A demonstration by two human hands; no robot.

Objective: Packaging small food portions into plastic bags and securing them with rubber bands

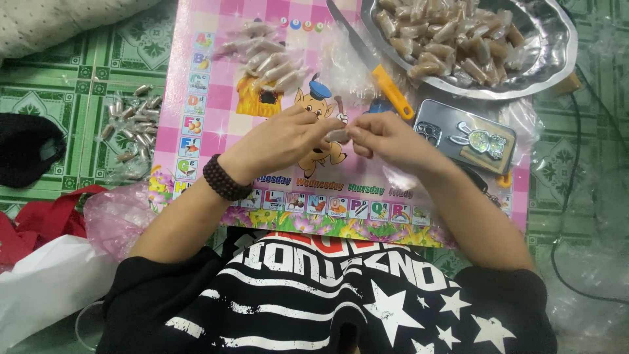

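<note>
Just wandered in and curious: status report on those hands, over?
Left hand and right hand together pinch one small brown candy over the pink board. Wrapped candies ahead, metal tray far right. Knife close by.

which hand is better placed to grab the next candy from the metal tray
Right, probably. The metal tray of brown candies lies at the upper right, just beyond the right hand. The left hand sits farther away and would have to cross over. Both now pinch one small candy.

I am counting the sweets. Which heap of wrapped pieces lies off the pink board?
The small heap of wrapped pieces on the green floor, left of the pink board.
</note>
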